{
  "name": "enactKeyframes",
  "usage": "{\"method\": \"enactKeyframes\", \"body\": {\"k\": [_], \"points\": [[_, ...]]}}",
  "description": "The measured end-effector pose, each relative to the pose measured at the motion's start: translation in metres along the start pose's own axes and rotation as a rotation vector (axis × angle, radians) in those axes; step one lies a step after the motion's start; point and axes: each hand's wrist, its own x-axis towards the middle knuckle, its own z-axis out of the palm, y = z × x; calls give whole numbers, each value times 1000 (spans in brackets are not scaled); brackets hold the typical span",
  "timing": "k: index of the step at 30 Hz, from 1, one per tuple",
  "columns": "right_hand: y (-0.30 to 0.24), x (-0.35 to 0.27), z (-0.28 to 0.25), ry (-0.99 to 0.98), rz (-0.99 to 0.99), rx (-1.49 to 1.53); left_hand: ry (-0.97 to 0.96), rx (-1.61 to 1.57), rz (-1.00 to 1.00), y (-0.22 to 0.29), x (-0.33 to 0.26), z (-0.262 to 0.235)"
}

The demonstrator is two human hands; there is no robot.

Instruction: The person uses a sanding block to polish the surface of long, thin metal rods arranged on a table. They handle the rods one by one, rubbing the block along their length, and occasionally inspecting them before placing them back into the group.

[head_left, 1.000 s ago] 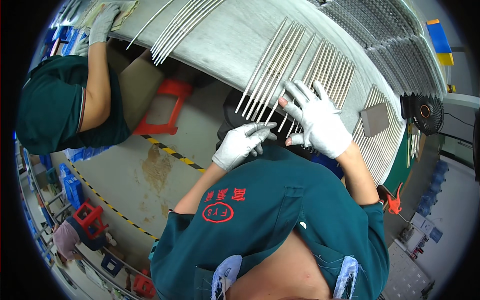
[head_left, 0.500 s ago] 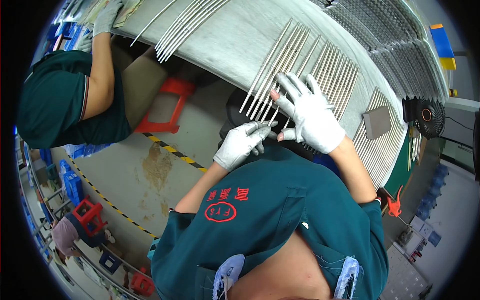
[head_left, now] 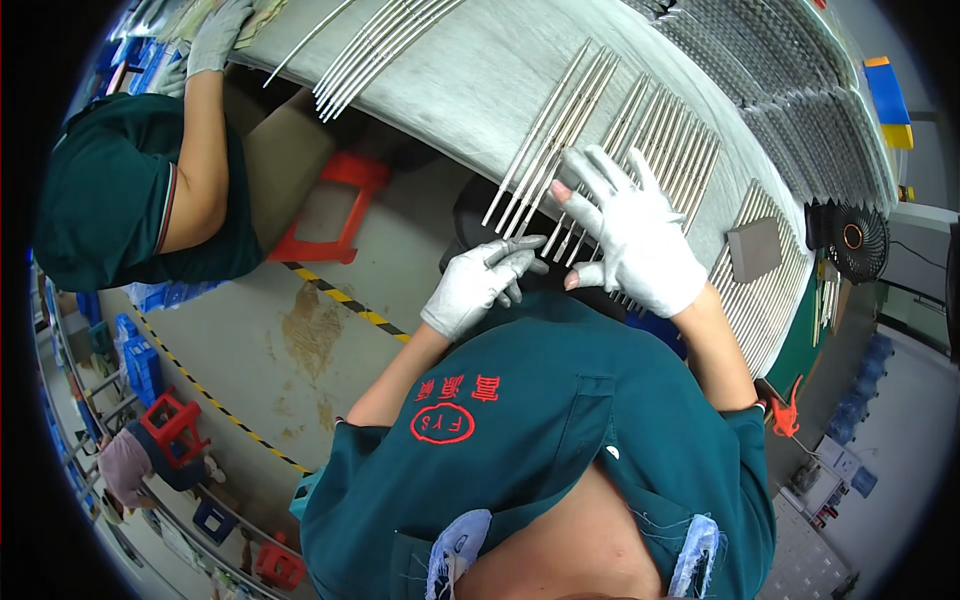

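Thin silver metal rods lie side by side on the grey worktable, their near ends sticking out over its edge. A denser row of rods lies just right of them, across a narrow gap. My right hand, in a white glove with bare thumb and index fingertips, is open with fingers spread over the near part of the denser row. My left hand, gloved white with greyish fingertips, is beside the near ends of the left rods. Its index finger is stretched out and the others are loosely bent; no rod shows in it.
A grey block rests on more rods at the right. Stacked grey trays line the far side, near a black fan. At the left a co-worker sits by other rods; a red stool stands close by.
A rod from the left rods has shifted right and now lies against the denser row. My right hand has moved slightly right, and my left hand slightly left, away from it.
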Motion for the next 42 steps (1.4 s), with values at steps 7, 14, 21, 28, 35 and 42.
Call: {"method": "enactKeyframes", "body": {"k": [7, 14, 21, 28, 35, 42], "points": [[2, 9, 22, 4, -26, 20, 17, 57, -10, 2, 1, 0], [4, -5, 16, -37, 0, -21, 6, 7, -27, 5, 0, 4], [4, -3, 10, -29, -4, -10, -1, 34, -20, 4, -1, 1], [-2, 27, 20, 54, -69, 52, 57, 48, 46, 10, -7, -3], [-3, 32, 30, 54, -67, 40, 56, 91, 48, 14, -5, -5], [-5, 30, 26, 27, -51, 27, 49, 100, 38, 14, -5, -7]]}}
